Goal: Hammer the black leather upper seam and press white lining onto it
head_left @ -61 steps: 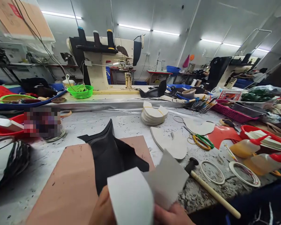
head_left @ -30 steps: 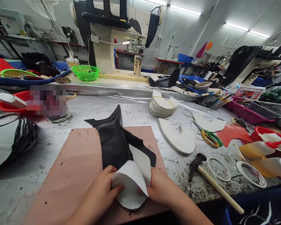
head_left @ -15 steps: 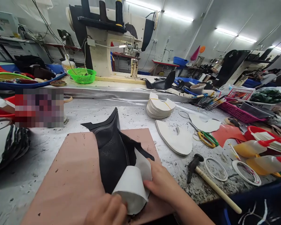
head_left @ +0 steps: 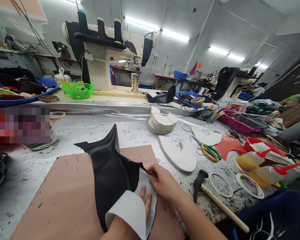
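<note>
A black leather shoe upper (head_left: 107,176) lies on a pinkish-brown board (head_left: 65,186), its pointed end away from me. A white stiffener piece (head_left: 130,210) lies along its right side, its near part curled up and over. My left hand (head_left: 147,201) reaches beneath that curl, the visible fingers stretched out and pressing on the white piece; the curl hides most of its palm. My right hand (head_left: 163,181) pinches the right edge, where black leather and white piece meet.
A hammer (head_left: 220,200), tape rolls (head_left: 221,184), scissors (head_left: 210,152) and glue bottles (head_left: 270,175) lie to the right. Stacked white pieces (head_left: 162,121) and a loose white pile (head_left: 177,155) are beyond the board. A sewing machine (head_left: 97,63) stands behind.
My left hand has gone from gripping the curl's near edge to lying under it, fingers on the white piece. My right hand has shifted slightly up the edge. The view has turned right.
</note>
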`<state>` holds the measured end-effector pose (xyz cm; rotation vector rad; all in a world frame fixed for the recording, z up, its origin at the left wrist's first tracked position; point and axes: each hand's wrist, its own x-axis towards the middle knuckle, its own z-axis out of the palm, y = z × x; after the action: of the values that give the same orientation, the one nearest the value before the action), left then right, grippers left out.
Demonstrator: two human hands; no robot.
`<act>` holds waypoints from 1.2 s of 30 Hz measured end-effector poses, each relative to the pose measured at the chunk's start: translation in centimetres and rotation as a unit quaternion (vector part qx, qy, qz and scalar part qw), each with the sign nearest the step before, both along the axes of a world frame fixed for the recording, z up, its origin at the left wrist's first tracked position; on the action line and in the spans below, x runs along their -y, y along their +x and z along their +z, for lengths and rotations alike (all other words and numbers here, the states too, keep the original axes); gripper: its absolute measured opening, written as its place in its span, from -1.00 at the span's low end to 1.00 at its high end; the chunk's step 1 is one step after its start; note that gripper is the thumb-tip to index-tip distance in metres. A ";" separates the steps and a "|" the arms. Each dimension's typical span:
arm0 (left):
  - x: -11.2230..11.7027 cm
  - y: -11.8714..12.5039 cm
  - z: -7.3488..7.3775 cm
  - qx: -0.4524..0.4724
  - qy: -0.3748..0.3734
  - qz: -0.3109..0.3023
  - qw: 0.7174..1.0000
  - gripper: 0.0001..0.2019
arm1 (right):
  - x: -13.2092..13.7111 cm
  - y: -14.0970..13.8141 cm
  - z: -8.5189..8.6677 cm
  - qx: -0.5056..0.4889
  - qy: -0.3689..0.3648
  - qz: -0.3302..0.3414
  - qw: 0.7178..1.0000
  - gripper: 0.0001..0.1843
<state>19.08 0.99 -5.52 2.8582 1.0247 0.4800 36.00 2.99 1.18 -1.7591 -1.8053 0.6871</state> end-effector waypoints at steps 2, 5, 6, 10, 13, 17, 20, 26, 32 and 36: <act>-0.1 -0.5 1.4 -0.017 0.047 -0.035 0.998 -0.33 | 0.6 -0.8 -0.4 0.044 0.045 0.004 0.998 -0.68; 0.4 -2.1 3.2 -0.033 0.128 -0.064 0.989 -0.34 | 1.5 -1.5 -1.1 0.098 0.081 0.049 0.991 -0.59; 0.6 -2.6 3.5 -0.032 0.148 -0.068 0.986 -0.37 | 1.6 -1.5 -1.2 0.115 0.087 0.064 0.987 -0.55; 1.5 -3.8 2.9 -0.009 0.165 -0.067 0.984 -0.43 | 1.2 -2.0 -0.3 0.153 0.110 0.128 0.974 -0.52; 2.0 -3.9 1.9 0.000 0.130 -0.047 0.990 -0.49 | 0.1 -3.6 1.1 0.177 0.144 0.237 0.944 -0.61; 2.5 -3.9 1.6 0.009 0.154 0.009 0.988 -0.59 | -1.4 -5.7 2.2 0.287 0.162 0.280 0.902 -0.66; 2.8 -3.7 1.7 0.018 0.191 0.065 0.979 -0.65 | -1.6 -5.9 2.1 0.299 0.162 0.274 0.900 -0.81; 3.3 -3.1 1.6 0.024 0.204 0.128 0.970 -0.58 | -1.0 -5.4 1.4 0.303 0.161 0.255 0.904 -0.75; 1.1 -3.9 4.3 0.020 0.048 0.121 0.991 -0.64 | -0.5 -5.7 0.6 0.295 0.169 0.239 0.910 -0.70; -1.5 -4.9 5.7 0.004 -0.005 0.121 0.993 -0.65 | 1.6 -6.1 -0.9 0.279 0.228 0.192 0.913 -0.59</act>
<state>14.20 2.50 0.22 2.7328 1.3762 0.4977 29.90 1.36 0.29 -1.3672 -2.4803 -0.1492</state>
